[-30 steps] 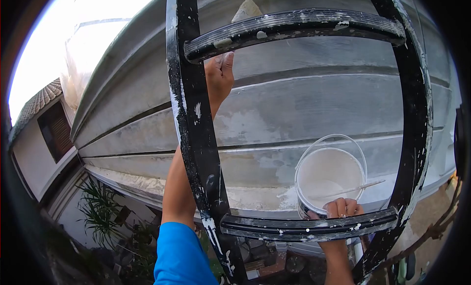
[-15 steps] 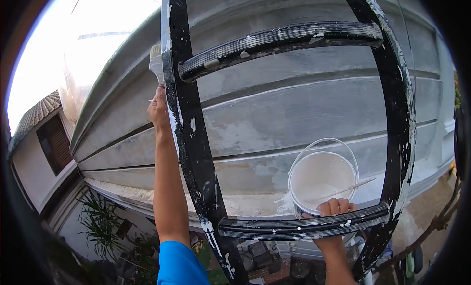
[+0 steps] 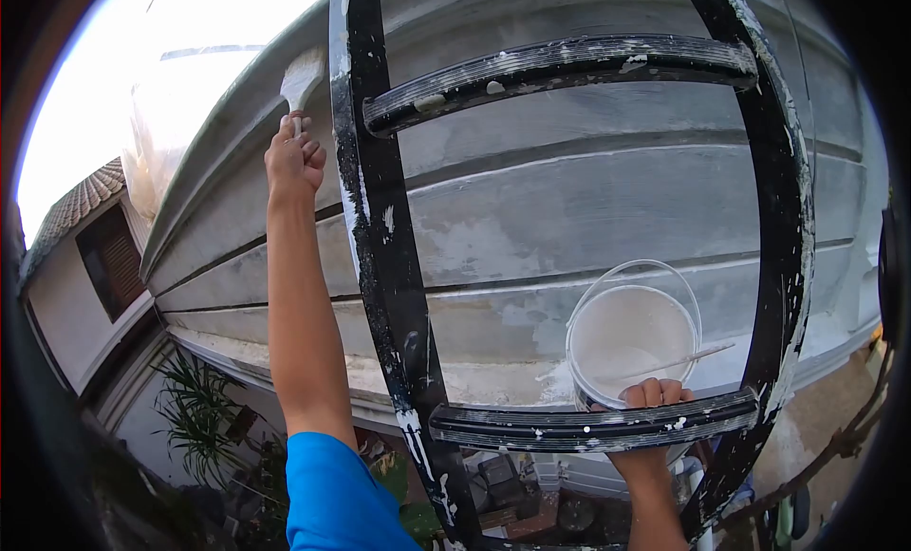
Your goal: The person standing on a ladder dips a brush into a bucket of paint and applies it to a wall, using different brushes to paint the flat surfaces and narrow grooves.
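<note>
My left hand (image 3: pixel 297 154), raised left of the ladder, is closed round the handle of a flat paintbrush (image 3: pixel 303 74). The whitened bristles point up and lie against the upper grey wall (image 3: pixel 569 209). Behind the lower rung, my right hand (image 3: pixel 657 392) has its fingers curled at the near rim of a white paint bucket (image 3: pixel 579 337); the rung hides the palm. White paint coats the bucket's inside, and its wire handle stands up at the back. A thin stick (image 3: pixel 697 354) lies across the rim.
A black, paint-spattered ladder (image 3: pixel 384 219) stands between me and the wall, its rungs (image 3: pixel 588 426) crossing the view. A ledge (image 3: pixel 474 380) runs along the wall's foot. Far below are plants (image 3: pixel 195 399) and stacked items; a tiled-roof house (image 3: pixel 95 257) stands at left.
My left hand has moved up and left with the brush, which now shows fully beside the ladder, its bristles at the wall. The right hand stays at the bucket. The view has shifted slightly.
</note>
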Motion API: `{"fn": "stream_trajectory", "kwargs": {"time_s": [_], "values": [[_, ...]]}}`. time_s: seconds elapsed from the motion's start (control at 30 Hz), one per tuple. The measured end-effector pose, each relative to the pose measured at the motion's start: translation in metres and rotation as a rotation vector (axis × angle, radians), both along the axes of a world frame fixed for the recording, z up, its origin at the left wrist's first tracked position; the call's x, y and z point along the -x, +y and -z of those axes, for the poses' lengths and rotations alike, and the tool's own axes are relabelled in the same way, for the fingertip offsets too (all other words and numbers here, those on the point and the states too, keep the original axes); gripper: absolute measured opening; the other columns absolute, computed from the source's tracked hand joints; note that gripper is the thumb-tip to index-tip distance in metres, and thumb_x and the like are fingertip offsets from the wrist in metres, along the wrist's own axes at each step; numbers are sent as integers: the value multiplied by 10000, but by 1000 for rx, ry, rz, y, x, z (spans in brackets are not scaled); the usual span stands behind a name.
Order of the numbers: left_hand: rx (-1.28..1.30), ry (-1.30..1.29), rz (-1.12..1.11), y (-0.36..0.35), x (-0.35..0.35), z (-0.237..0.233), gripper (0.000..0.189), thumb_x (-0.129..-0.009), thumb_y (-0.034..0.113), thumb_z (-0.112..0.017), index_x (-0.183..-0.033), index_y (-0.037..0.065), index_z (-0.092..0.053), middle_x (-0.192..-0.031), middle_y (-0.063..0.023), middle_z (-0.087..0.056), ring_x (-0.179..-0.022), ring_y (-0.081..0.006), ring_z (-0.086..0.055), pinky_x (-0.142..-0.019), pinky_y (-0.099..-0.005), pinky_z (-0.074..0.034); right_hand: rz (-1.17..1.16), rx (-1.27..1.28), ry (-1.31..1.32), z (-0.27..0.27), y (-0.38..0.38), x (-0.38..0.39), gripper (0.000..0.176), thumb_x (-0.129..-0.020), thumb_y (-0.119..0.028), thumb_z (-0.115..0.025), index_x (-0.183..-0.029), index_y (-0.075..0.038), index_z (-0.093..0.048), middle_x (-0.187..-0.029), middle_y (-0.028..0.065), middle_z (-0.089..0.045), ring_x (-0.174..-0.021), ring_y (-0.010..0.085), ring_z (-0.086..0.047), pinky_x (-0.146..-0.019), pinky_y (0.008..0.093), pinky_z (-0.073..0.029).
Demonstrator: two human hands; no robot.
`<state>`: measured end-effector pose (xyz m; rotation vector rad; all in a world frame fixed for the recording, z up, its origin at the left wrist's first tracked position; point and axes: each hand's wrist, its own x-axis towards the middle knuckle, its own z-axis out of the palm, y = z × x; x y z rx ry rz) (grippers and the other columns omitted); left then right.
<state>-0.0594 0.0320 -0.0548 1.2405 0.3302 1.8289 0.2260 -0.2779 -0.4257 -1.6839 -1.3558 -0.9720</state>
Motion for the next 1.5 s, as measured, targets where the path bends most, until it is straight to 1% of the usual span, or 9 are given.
{"fn": "stream_trajectory", "kwargs": {"time_s": [0.17, 0.4, 0.57, 0.73, 0.97, 1.13, 1.2, 1.3, 1.5], "values": [[-29, 10, 81, -8, 46, 17, 250, -1074, 299, -468, -1048, 81, -590, -617, 61, -347, -437, -44, -207, -365, -235, -244, 7, -26, 8, -3, 1, 2, 487, -815, -542, -662, -738, -90, -497, -780, 77, -476, -855, 289, -475, -839, 481, -340], [-195, 257, 69, -39, -74, 9, 316, -1049, 325, -536, -1063, 50, -691, -674, 49, -543, -501, -45, -479, -426, -217, -385, 5, -22, -2, -1, 1, 1, 505, -833, -558, -639, -724, -85, -501, -779, 86, -480, -859, 304, -479, -854, 501, -337], [-468, 517, 30, 30, -97, -32, 329, -1039, 337, -558, -1030, 43, -705, -696, 32, -572, -535, -49, -533, -434, -216, -398, -3, -8, 9, 0, 2, -1, 481, -835, -537, -645, -732, -87, -507, -778, 83, -485, -856, 305, -486, -845, 497, -341], [-209, 151, 55, -37, -70, -8, 328, -1031, 345, -572, -1024, 37, -686, -659, 47, -506, -497, -45, -460, -419, -219, -342, -15, -30, 1, -3, 0, 0, 462, -826, -523, -656, -738, -97, -502, -775, 75, -478, -851, 297, -487, -831, 482, -339], [-134, -85, 148, 41, 15, 12, 290, -1048, 335, -539, -1060, 54, -608, -609, 72, -226, -464, -56, -162, -417, -253, -150, -24, -9, 67, -4, 0, 2, 388, -757, -447, -727, -747, -122, -516, -772, 46, -494, -853, 261, -490, -845, 507, -349], [-163, 33, 267, -16, -55, 24, 292, -1047, 337, -538, -1039, 57, -624, -708, 17, -560, -511, -70, -483, -451, -239, -423, -4, -5, 30, -3, 0, 1, 472, -823, -516, -657, -731, -86, -485, -780, 85, -469, -869, 303, -484, -858, 501, -338], [-293, 180, 478, 15, -78, 7, 316, -1032, 333, -571, -1107, 30, -620, -847, -56, -632, -695, -121, -606, -605, -303, -527, -4, -10, 26, -1, 0, 2, 453, -811, -489, -666, -731, -83, -482, -781, 94, -466, -872, 310, -484, -863, 514, -342], [-369, 259, 499, 20, -135, -13, 304, -1003, 326, -631, -1061, 28, -612, -894, -75, -613, -704, -131, -609, -573, -314, -532, -15, -24, 2, 0, 1, 2, 399, -765, -418, -691, -732, -80, -480, -782, 106, -462, -876, 322, -485, -863, 533, -347], [-458, 317, 313, 63, -90, -26, 283, -1022, 320, -597, -1070, 44, -642, -765, -34, -628, -549, -50, -546, -463, -214, -461, -40, -2, 22, -3, -6, 1, 356, -694, -363, -710, -739, -85, -493, -786, 99, -470, -887, 320, -489, -864, 522, -345]]}}
